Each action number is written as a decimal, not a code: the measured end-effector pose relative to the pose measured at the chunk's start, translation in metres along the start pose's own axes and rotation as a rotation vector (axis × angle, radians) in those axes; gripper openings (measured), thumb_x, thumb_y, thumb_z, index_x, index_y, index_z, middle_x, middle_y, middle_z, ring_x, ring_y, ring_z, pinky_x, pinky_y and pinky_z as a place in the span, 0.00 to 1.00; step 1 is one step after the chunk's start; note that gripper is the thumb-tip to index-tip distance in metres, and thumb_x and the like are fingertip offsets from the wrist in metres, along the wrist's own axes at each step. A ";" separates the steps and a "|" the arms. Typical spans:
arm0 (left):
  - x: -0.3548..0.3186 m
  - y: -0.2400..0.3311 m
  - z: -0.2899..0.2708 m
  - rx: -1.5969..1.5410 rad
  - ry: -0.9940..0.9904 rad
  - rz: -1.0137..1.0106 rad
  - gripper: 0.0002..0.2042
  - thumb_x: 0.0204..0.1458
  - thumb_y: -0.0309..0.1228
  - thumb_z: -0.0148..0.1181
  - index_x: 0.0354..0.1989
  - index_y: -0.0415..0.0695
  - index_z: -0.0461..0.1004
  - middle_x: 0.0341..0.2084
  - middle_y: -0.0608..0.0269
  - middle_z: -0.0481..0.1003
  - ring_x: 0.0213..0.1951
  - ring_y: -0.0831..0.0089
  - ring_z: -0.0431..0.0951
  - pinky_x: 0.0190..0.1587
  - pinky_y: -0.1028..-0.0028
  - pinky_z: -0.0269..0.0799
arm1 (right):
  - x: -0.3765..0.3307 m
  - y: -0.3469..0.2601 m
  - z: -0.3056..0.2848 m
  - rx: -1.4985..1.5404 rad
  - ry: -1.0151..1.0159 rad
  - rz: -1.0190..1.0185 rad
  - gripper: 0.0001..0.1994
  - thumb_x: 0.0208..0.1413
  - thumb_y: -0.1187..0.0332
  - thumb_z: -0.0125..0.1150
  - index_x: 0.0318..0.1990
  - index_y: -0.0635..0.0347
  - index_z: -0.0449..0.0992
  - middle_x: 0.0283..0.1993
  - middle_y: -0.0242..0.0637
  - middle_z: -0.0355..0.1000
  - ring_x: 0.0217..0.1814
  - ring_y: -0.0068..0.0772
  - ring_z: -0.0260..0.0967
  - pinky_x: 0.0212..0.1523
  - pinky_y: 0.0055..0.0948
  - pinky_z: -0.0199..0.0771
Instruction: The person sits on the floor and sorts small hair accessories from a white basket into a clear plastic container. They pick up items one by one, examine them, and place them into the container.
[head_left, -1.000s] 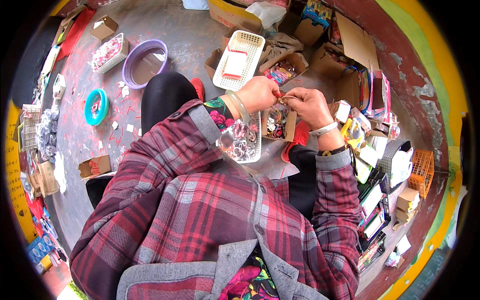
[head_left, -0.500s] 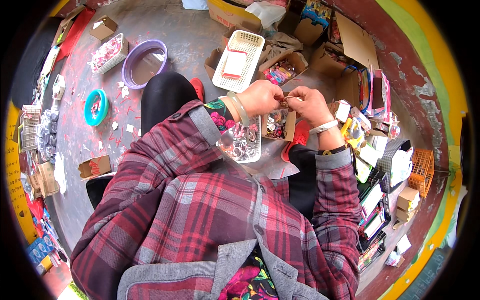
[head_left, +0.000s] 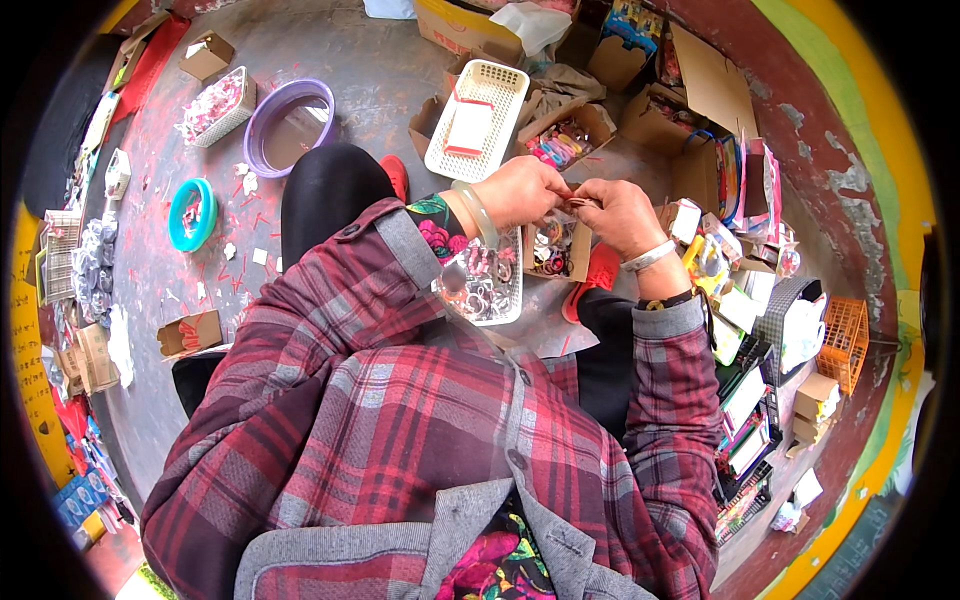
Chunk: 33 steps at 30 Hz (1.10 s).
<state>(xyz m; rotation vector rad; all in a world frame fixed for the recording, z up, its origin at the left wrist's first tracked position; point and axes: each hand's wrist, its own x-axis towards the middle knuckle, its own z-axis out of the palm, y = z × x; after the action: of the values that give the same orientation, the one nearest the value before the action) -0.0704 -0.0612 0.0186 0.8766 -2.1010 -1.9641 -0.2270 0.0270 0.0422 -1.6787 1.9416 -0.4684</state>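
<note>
Between my two hands, just above the lap, sits a small reddish piece, pinched from both sides. My left hand and right hand are both closed to fingertip grips on it. Directly below lie a clear tray of rings and a small box of hair ties. I judge a slip here would drop the piece among those look-alike bits, or an elbow could tip the tray onto the floor.
</note>
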 end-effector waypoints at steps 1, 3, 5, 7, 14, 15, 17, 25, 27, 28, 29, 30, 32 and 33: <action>0.000 0.000 -0.001 0.044 -0.009 0.021 0.09 0.49 0.26 0.50 0.35 0.36 0.74 0.24 0.62 0.75 0.24 0.78 0.74 0.26 0.78 0.72 | 0.000 -0.001 -0.001 -0.016 -0.013 -0.008 0.09 0.41 0.66 0.54 0.31 0.55 0.77 0.28 0.45 0.72 0.32 0.47 0.69 0.34 0.38 0.68; -0.001 0.002 -0.001 0.071 -0.016 0.033 0.09 0.50 0.27 0.50 0.34 0.36 0.74 0.23 0.63 0.75 0.24 0.78 0.74 0.25 0.78 0.73 | -0.001 -0.002 -0.001 -0.019 -0.028 -0.023 0.09 0.41 0.67 0.55 0.31 0.57 0.77 0.27 0.45 0.71 0.30 0.43 0.69 0.33 0.35 0.68; -0.003 0.007 0.001 0.038 -0.015 0.015 0.09 0.51 0.27 0.49 0.33 0.35 0.73 0.24 0.64 0.74 0.25 0.78 0.74 0.25 0.77 0.73 | -0.003 -0.004 -0.001 0.008 -0.031 -0.039 0.08 0.42 0.70 0.56 0.31 0.62 0.76 0.24 0.44 0.71 0.25 0.37 0.69 0.30 0.28 0.68; -0.002 0.004 0.001 -0.077 -0.021 -0.020 0.08 0.52 0.28 0.49 0.33 0.36 0.72 0.25 0.64 0.73 0.26 0.78 0.74 0.27 0.77 0.74 | -0.002 -0.003 -0.001 0.102 -0.039 -0.002 0.09 0.41 0.68 0.56 0.32 0.58 0.76 0.27 0.44 0.72 0.31 0.42 0.70 0.34 0.32 0.69; 0.009 -0.010 -0.003 -0.228 -0.051 -0.029 0.08 0.54 0.29 0.47 0.32 0.37 0.70 0.28 0.66 0.72 0.31 0.78 0.74 0.34 0.78 0.75 | -0.005 -0.002 -0.010 0.371 0.073 0.052 0.12 0.39 0.74 0.61 0.35 0.61 0.73 0.31 0.42 0.72 0.31 0.34 0.71 0.34 0.29 0.70; 0.009 -0.011 -0.003 -0.245 -0.053 -0.034 0.08 0.55 0.30 0.47 0.32 0.37 0.70 0.28 0.66 0.72 0.31 0.78 0.74 0.34 0.78 0.75 | -0.005 -0.001 -0.012 0.379 0.056 0.063 0.11 0.39 0.74 0.60 0.35 0.62 0.73 0.30 0.41 0.72 0.30 0.31 0.70 0.33 0.28 0.69; 0.010 -0.012 -0.001 -0.279 -0.056 -0.045 0.08 0.55 0.30 0.47 0.32 0.37 0.70 0.28 0.66 0.72 0.30 0.78 0.74 0.34 0.78 0.74 | -0.005 0.000 -0.015 0.395 0.023 0.087 0.10 0.40 0.74 0.60 0.34 0.63 0.73 0.28 0.39 0.72 0.29 0.26 0.69 0.32 0.25 0.69; 0.007 -0.008 -0.001 -0.262 -0.064 -0.023 0.08 0.55 0.30 0.47 0.33 0.38 0.70 0.26 0.67 0.73 0.29 0.80 0.74 0.32 0.79 0.74 | -0.005 -0.004 -0.011 0.353 0.179 0.015 0.05 0.39 0.75 0.59 0.28 0.64 0.76 0.25 0.37 0.72 0.27 0.24 0.68 0.29 0.23 0.68; 0.007 -0.007 -0.001 -0.266 -0.071 -0.019 0.08 0.55 0.29 0.47 0.33 0.38 0.70 0.26 0.67 0.73 0.29 0.80 0.74 0.32 0.79 0.74 | -0.005 -0.004 -0.010 0.313 0.241 -0.085 0.05 0.38 0.76 0.59 0.27 0.64 0.77 0.25 0.37 0.72 0.27 0.26 0.69 0.29 0.24 0.68; 0.006 -0.007 -0.001 -0.274 -0.078 -0.017 0.08 0.55 0.29 0.47 0.33 0.38 0.70 0.26 0.67 0.73 0.28 0.80 0.74 0.31 0.80 0.74 | -0.005 -0.007 -0.010 0.300 0.249 -0.115 0.05 0.38 0.76 0.59 0.26 0.64 0.77 0.25 0.37 0.72 0.27 0.27 0.69 0.29 0.24 0.68; 0.005 -0.006 -0.002 -0.283 -0.086 -0.014 0.08 0.55 0.29 0.47 0.33 0.38 0.70 0.26 0.66 0.73 0.28 0.80 0.74 0.31 0.80 0.74 | -0.004 -0.009 -0.010 0.286 0.258 -0.146 0.05 0.38 0.76 0.59 0.26 0.64 0.77 0.25 0.37 0.72 0.27 0.29 0.69 0.29 0.24 0.68; 0.005 -0.006 -0.002 -0.277 -0.089 -0.009 0.08 0.55 0.29 0.47 0.33 0.38 0.70 0.26 0.66 0.73 0.28 0.80 0.75 0.31 0.79 0.74 | -0.004 -0.009 -0.008 0.321 0.255 -0.125 0.05 0.38 0.76 0.59 0.26 0.64 0.77 0.25 0.37 0.72 0.27 0.29 0.69 0.30 0.24 0.68; 0.004 -0.004 -0.002 -0.266 -0.094 0.003 0.08 0.55 0.29 0.47 0.33 0.38 0.70 0.26 0.66 0.74 0.27 0.79 0.75 0.30 0.79 0.74 | -0.004 -0.008 -0.003 0.390 0.250 -0.084 0.05 0.38 0.76 0.59 0.26 0.64 0.77 0.25 0.37 0.72 0.27 0.29 0.69 0.30 0.24 0.68; 0.003 -0.003 -0.002 -0.284 -0.098 -0.009 0.08 0.55 0.29 0.47 0.33 0.38 0.70 0.26 0.66 0.74 0.27 0.79 0.75 0.30 0.79 0.74 | -0.003 -0.009 -0.002 0.399 0.257 -0.093 0.05 0.38 0.76 0.58 0.27 0.64 0.77 0.25 0.37 0.72 0.27 0.28 0.69 0.30 0.24 0.68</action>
<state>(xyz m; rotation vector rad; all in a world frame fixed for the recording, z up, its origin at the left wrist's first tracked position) -0.0712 -0.0647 0.0149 0.7497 -1.8015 -2.2789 -0.2205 0.0286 0.0498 -1.5064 1.7919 -1.0766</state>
